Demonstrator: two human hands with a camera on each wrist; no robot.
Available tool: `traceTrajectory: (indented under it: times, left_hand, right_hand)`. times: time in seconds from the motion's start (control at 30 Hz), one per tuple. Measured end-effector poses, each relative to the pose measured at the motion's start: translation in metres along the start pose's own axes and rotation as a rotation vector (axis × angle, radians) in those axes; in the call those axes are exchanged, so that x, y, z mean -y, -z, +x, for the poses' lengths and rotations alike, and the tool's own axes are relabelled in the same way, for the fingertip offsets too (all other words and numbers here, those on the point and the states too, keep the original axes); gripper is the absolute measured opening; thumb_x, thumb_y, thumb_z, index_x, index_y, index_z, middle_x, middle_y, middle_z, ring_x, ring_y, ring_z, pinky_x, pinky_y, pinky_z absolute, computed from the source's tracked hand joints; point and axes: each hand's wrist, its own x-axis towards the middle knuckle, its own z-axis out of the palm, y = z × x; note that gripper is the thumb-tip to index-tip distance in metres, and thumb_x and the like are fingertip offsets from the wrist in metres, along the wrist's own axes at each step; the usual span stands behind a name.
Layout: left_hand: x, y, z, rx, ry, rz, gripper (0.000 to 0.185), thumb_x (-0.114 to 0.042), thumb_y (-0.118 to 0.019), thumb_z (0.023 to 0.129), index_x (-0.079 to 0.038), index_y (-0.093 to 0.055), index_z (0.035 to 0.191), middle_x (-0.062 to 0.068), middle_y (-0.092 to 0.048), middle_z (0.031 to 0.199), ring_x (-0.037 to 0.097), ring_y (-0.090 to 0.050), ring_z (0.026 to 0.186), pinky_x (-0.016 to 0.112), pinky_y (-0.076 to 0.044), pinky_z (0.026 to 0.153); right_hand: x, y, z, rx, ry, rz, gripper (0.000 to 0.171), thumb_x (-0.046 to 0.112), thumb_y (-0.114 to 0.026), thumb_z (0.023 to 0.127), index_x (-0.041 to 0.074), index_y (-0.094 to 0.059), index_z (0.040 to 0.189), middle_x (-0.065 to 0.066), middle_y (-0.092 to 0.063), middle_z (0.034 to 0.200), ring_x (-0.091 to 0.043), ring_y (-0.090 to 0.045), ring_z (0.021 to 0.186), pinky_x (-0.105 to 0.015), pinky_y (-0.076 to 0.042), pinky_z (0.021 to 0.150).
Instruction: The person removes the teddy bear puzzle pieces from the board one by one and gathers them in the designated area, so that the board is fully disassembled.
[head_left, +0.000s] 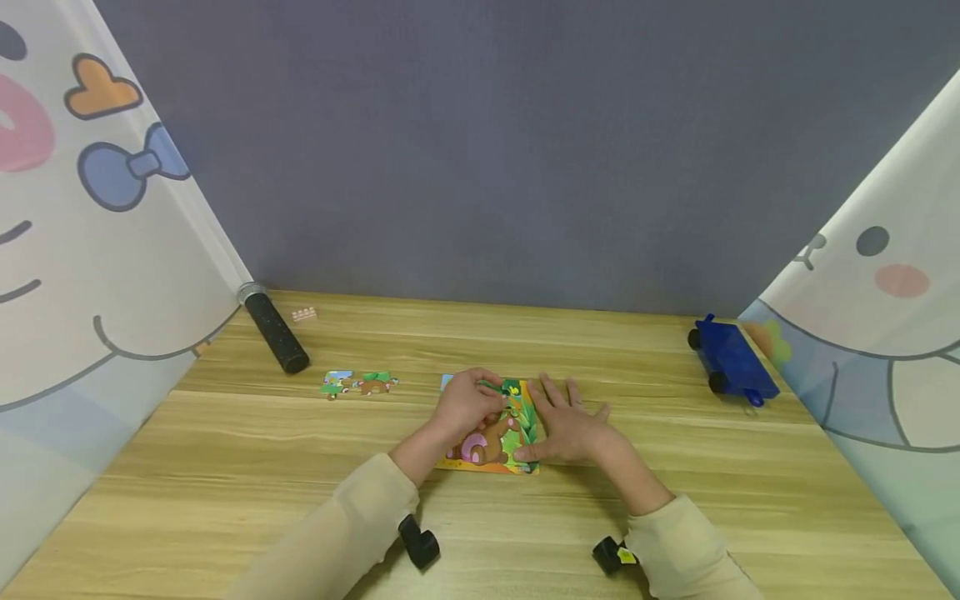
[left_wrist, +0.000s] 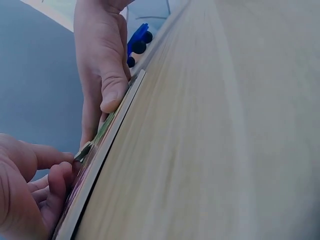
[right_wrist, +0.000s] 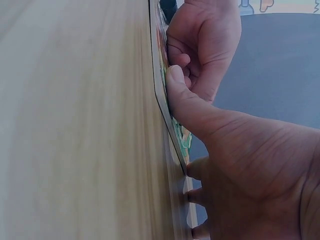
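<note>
Puzzle board (head_left: 491, 446) lies flat at table (head_left: 225, 467) centre | left hand (head_left: 467, 402) pinches a green puzzle piece (head_left: 501, 388) over it | right hand (head_left: 570, 429) rests flat, fingers straight, thumb on board's edge

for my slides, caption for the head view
Left hand pinches a puzzle piece over the puzzle board; right hand steadies it.

Black cylinder (head_left: 274, 327) laid at far left of wooden table (head_left: 750, 467), small pale brick (head_left: 303, 314) just beside it, blue toy vehicle (head_left: 731, 360) at far right, grey backdrop (head_left: 510, 150), cartoon-printed side panels (head_left: 90, 250).
</note>
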Motion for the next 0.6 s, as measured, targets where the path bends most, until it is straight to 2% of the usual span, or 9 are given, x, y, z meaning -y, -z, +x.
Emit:
traceTrajectory:
  times: [0.33, 0.6]
  left_hand:
    - [-0.0011, -0.0022, 0.0010, -0.007, 0.005, 0.013, 0.040, 0.000, -0.072, 0.091, -0.004, -0.063, 0.131, 0.008, -0.073, 0.087, 0.011, -0.057, 0.055, 0.019, -0.045, 0.045]
    - [0.0014, 0.0030, 0.0020, 0.032, -0.004, -0.070, 0.041, 0.001, -0.071, 0.092, 0.000, -0.061, 0.131, 0.012, -0.073, 0.088, 0.011, -0.058, 0.055, 0.018, -0.045, 0.046]
  right_hand:
    - [-0.0004, 0.0004, -0.0003, -0.003, 0.005, 0.002, 0.115, 0.071, -0.070, 0.081, 0.014, -0.014, 0.164, -0.013, 0.000, 0.169, -0.051, 0.002, 0.149, -0.090, -0.006, 0.094]
    - [0.0004, 0.0004, -0.0002, 0.003, 0.004, 0.007, 0.115, 0.071, -0.069, 0.081, 0.014, -0.012, 0.164, -0.012, 0.001, 0.169, -0.050, 0.003, 0.149, -0.090, -0.005, 0.094]
